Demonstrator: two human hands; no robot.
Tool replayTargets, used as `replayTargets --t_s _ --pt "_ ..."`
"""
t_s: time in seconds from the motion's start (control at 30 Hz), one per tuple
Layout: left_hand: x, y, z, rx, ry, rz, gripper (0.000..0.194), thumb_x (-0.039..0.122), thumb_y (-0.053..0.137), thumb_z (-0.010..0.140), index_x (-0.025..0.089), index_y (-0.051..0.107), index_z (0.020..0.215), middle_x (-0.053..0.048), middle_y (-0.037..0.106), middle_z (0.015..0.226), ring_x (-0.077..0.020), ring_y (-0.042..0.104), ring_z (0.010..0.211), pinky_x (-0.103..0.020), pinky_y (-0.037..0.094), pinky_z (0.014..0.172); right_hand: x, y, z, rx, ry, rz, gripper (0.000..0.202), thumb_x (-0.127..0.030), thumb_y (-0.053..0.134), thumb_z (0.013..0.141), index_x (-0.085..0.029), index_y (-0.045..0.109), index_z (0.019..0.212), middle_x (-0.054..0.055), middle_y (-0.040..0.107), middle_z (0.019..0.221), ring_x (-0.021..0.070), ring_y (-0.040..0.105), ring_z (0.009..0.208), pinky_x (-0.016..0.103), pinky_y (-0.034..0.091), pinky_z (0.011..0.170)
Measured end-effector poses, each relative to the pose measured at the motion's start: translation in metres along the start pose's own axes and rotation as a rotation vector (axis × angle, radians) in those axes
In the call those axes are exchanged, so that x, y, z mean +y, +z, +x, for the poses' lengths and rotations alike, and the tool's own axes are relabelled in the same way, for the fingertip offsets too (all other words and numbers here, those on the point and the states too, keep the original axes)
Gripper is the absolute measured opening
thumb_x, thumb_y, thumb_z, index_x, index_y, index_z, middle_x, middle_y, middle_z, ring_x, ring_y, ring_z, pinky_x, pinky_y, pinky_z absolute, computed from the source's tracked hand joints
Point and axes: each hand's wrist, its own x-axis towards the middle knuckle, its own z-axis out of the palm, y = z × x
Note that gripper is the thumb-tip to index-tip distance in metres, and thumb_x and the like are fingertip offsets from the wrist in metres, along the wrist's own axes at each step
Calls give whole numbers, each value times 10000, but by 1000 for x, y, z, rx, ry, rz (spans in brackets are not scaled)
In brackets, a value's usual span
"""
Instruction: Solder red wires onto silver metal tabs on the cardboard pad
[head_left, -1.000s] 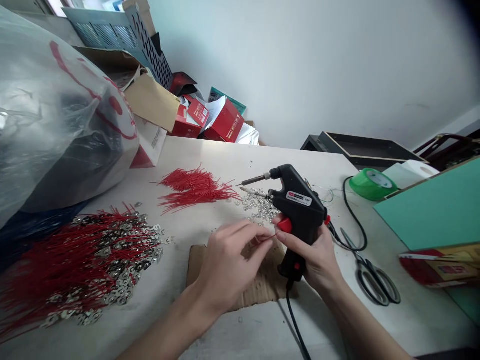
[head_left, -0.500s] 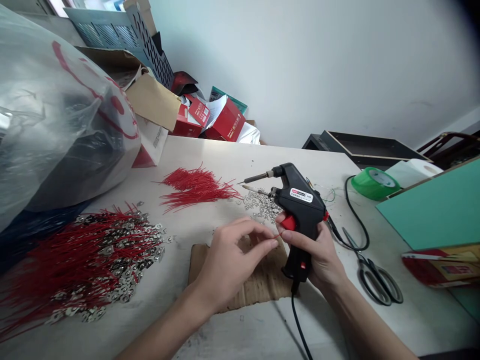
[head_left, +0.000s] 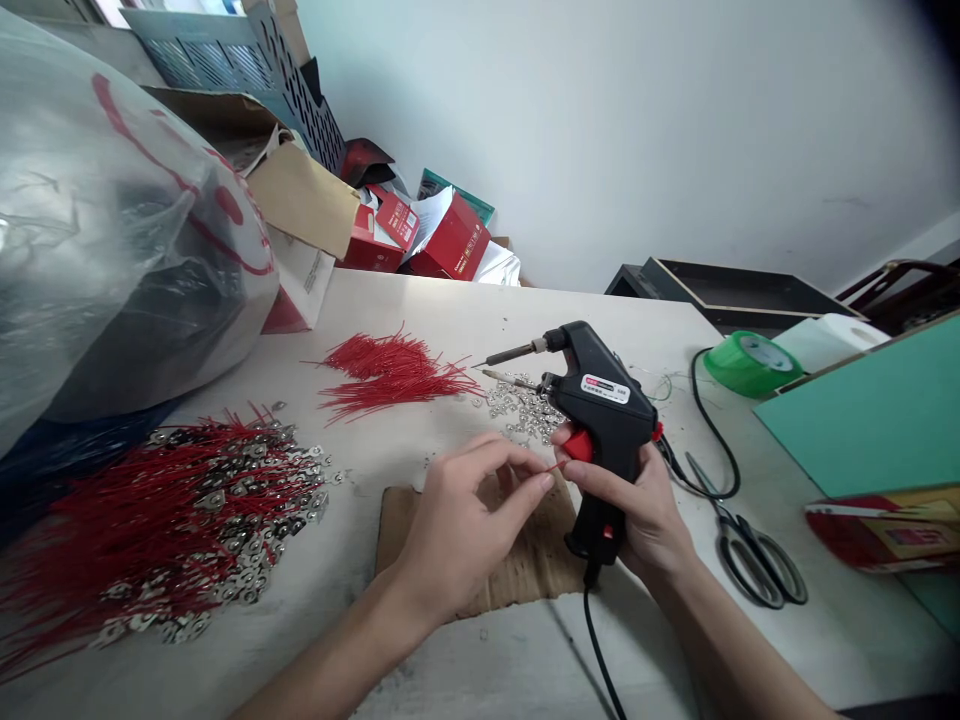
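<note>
My left hand [head_left: 469, 525] pinches a short red wire [head_left: 555, 467] between thumb and fingertips, above a piece of brown cardboard [head_left: 517, 570]. The wire's other end meets the thumb of my right hand [head_left: 649, 505]. That hand is wrapped round the handle of a black soldering gun [head_left: 606, 400] with a red trigger, its tip pointing left. Beneath the tip lies a heap of small metal terminals [head_left: 525, 408]. Loose red wires [head_left: 397, 375] lie in a bundle to the left of it. Nearer on the left is a big pile of red wires with metal tabs attached [head_left: 225, 510].
Black-handled scissors [head_left: 757, 560] and a roll of green tape [head_left: 754, 362] lie on the right, beside a green board [head_left: 870, 410]. A large plastic bag [head_left: 135, 240] fills the left. Red boxes [head_left: 454, 240] stand at the back. The gun's cord [head_left: 600, 650] hangs toward me.
Hardly anything differs. Both hands keep their hold on the wire and the soldering gun, and the view has shifted very slightly.
</note>
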Motion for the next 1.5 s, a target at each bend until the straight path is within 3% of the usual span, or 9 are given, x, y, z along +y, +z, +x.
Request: replayTargets --t_s 0.3,0.93,1.17,1.27,1.37,1.43,1.5 --pt "1 1 -1 22 21 24 104 137 735 919 207 753 845 33 703 798 -105 611 742 -233 505 702 4 -6 0 -27 -21 -19 283 -239 947 782 -280 839 1039 -6 800 1005 141 717 877 230 582 821" --pt "0 4 -1 -4 17 -3 104 126 734 913 206 739 847 37 694 793 -103 628 737 -237 503 698 -3 3 -1 26 1 -10 287 -247 981 710 -251 844 961 5 807 951 134 707 800 222 582 784" --pt "0 4 -2 -13 -5 -13 62 175 735 927 217 730 882 40 702 833 -105 638 766 -238 499 713 1 -4 1 -24 -9 -38 287 -244 960 756 -284 836 1012 -17 807 996 131 712 829 222 573 795" --pt "3 3 -3 23 -44 0 180 281 718 969 205 649 821 40 651 779 -111 598 731 -254 469 680 0 -4 0 -23 -6 -64 290 -256 958 759 -279 831 1019 -9 807 1009 154 724 872 254 575 833" --pt "4 0 -4 67 -66 42 381 328 623 1029 200 466 707 47 480 665 -107 465 638 -274 390 610 -5 2 -2 16 8 -69 291 -257 958 748 -274 827 1007 -3 810 1000 168 725 902 270 566 856" --pt "4 -2 -4 77 -61 43 386 314 549 1062 207 412 716 42 430 670 -114 428 640 -285 377 615 -9 6 -3 46 22 -66 284 -253 957 737 -268 825 988 0 808 984 172 721 893 281 562 860" --pt "3 -2 -5 90 -63 18 303 305 499 1084 218 448 798 36 472 725 -123 464 676 -288 407 652 -11 9 -4 52 42 -69 271 -250 952 731 -260 821 968 8 807 981 178 716 863 297 566 841"
